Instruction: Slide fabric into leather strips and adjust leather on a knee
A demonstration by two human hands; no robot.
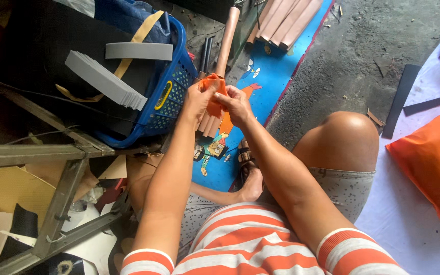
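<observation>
Along the left edge of the frame I see a grey metal frame (62,168) crossing diagonally, with cardboard and scraps beneath it that I can't sort out. Above it, in the upper left, a blue plastic basket (171,94) holds a fanned stack of grey foam strips (103,79) and one loose grey strip (138,51); the basket's far side is lost in shadow.

Just right of the basket's rim, my left hand (195,99) and right hand (238,104) meet at centre frame. Both pinch a small orange piece (214,94), left fingers closed on its upper edge, right fingers closed on its lower part. The hands cover much of it, so I can't tell its full shape. There is little room on the left, as the basket sits just beside the left hand.

Behind the hands a bundle of tan rolled tubes (225,46) runs toward the top edge, its lower end hidden by the hands. Beneath lies a blue cartoon mat (276,71), partly covered by my arms.

Right of the mat, bare grey floor (352,56) gives open room. My knee (345,137) rises at centre right. At the right edge an orange bag (434,158) is cut off by the frame, resting on a pale sheet (408,219).
</observation>
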